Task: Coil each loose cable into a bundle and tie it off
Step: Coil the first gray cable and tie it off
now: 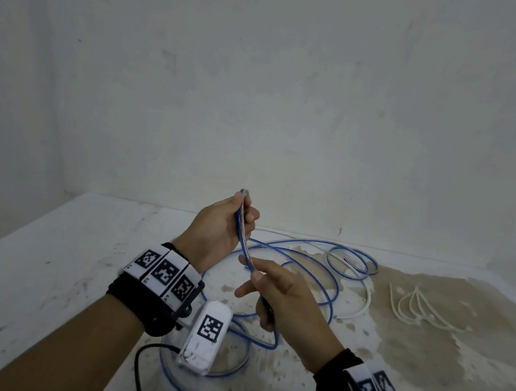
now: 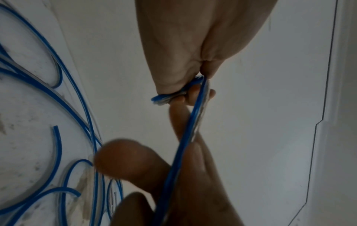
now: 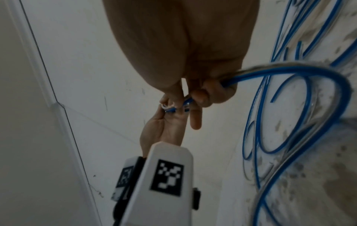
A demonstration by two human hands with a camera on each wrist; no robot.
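So the blue cable is mostly sprawled in loose loops on the white table, just past the fingers, with one stretch lifted up between both hands. Left hand has the end pinched tight between thumb and curled fingers, tip poking out above them. Right hand is curled round the same stretch lower down. A bunch of white zip ties sits well off to the right of the right fingers.

Near the centre of the head view, the left hand was held raised with fingers pinched, while the right hand was kept just below it, fingers curled closed.
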